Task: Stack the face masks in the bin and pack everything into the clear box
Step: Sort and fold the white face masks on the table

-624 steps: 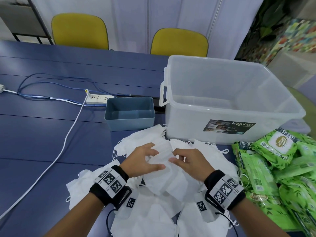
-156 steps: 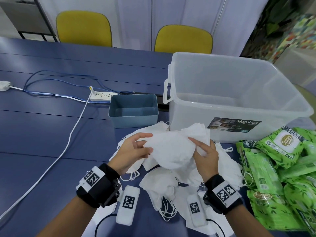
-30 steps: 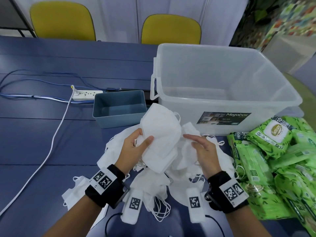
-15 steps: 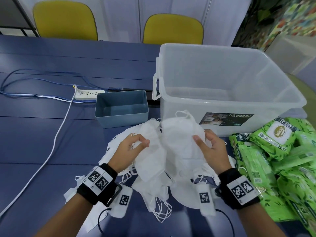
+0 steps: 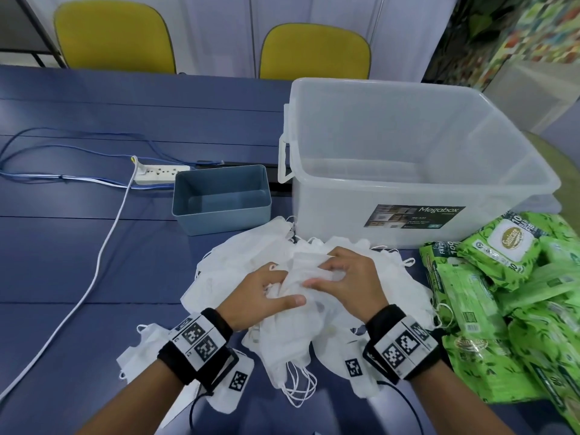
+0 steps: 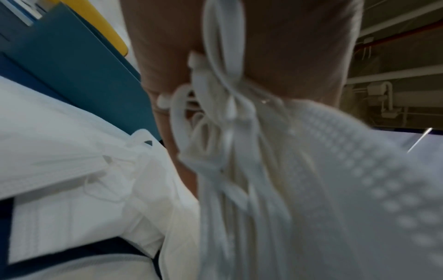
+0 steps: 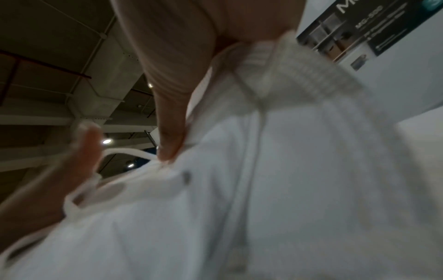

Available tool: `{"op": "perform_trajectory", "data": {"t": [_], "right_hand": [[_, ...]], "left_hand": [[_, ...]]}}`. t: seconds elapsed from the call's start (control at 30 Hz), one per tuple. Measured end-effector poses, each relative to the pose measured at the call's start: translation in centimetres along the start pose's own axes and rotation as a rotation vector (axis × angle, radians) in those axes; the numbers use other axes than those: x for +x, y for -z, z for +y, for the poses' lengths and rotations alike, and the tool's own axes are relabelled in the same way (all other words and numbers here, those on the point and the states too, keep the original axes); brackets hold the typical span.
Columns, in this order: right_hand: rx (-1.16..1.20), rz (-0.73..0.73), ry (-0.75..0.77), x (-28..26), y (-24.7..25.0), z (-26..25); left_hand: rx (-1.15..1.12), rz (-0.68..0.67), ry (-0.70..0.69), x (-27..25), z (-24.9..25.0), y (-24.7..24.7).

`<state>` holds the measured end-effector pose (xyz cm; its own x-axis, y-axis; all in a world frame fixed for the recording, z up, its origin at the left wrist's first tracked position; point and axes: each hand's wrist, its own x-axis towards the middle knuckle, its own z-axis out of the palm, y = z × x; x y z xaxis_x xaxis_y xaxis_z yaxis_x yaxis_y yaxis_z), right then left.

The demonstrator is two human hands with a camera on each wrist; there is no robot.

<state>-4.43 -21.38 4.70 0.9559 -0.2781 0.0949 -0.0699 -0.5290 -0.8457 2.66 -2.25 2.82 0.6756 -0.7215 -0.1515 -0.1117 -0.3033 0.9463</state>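
Observation:
A loose heap of white face masks (image 5: 251, 255) lies on the blue table in front of the small grey-blue bin (image 5: 221, 199), whose inside shows nothing. The big clear box (image 5: 417, 161) stands to the bin's right. Both hands are down on a gathered bundle of masks (image 5: 295, 328) at the heap's middle. My left hand (image 5: 266, 296) grips the bundle from the left, thumb across it. My right hand (image 5: 348, 277) holds its upper right part with curled fingers. The left wrist view shows ear loops (image 6: 223, 117) bunched under the fingers; the right wrist view shows mask fabric (image 7: 263, 189) under the thumb.
Green wet-wipe packs (image 5: 508, 293) are piled at the right, beside the clear box. A white power strip (image 5: 161, 174) with white and blue cables lies left of the bin. Two yellow chairs (image 5: 314, 51) stand behind the table.
Both hands have come down from mid-air onto the heap, bringing the masks they held together into one bundle. The head view has shifted slightly.

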Motion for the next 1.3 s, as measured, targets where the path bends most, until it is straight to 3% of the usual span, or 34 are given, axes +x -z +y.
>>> {"op": "perform_trajectory", "data": {"t": [0.17, 0.33, 0.53, 0.67, 0.87, 1.0, 1.1, 1.2, 1.3], "right_hand": [[0.0, 0.068, 0.008, 0.4, 0.4, 0.2], [0.044, 0.167, -0.045, 0.9, 2.8, 0.9], [0.348, 0.21, -0.12, 0.6, 4.0, 1.2], [0.393, 0.235, -0.125, 0.1, 3.8, 0.9], [0.311, 0.175, 0.057, -1.5, 0.8, -0.6], [0.147, 0.093, 0.214, -2.4, -1.5, -0.3], [0.221, 0.083, 0.162, -2.8, -2.0, 0.7], [0.268, 0.096, 0.135, -2.9, -1.7, 1.0], [0.27, 0.08, 0.132, -2.7, -1.4, 1.3]], "left_hand": [[0.08, 0.107, 0.043, 0.1, -0.5, 0.3], [-0.06, 0.184, 0.066, -0.2, -0.8, 0.9], [-0.126, 0.275, 0.04, -0.3, -0.1, 1.4], [-0.151, 0.334, 0.028, 0.1, -0.2, 1.5], [-0.22, 0.317, 0.027, 0.3, 0.1, 0.7], [-0.271, 0.387, -0.01, 0.5, 1.2, 0.5], [-0.381, 0.446, 0.019, 0.4, 1.9, 0.7], [-0.403, 0.374, 0.007, 0.1, 1.4, 1.3], [-0.447, 0.395, 0.032, 0.0, 1.3, 1.4]]}}
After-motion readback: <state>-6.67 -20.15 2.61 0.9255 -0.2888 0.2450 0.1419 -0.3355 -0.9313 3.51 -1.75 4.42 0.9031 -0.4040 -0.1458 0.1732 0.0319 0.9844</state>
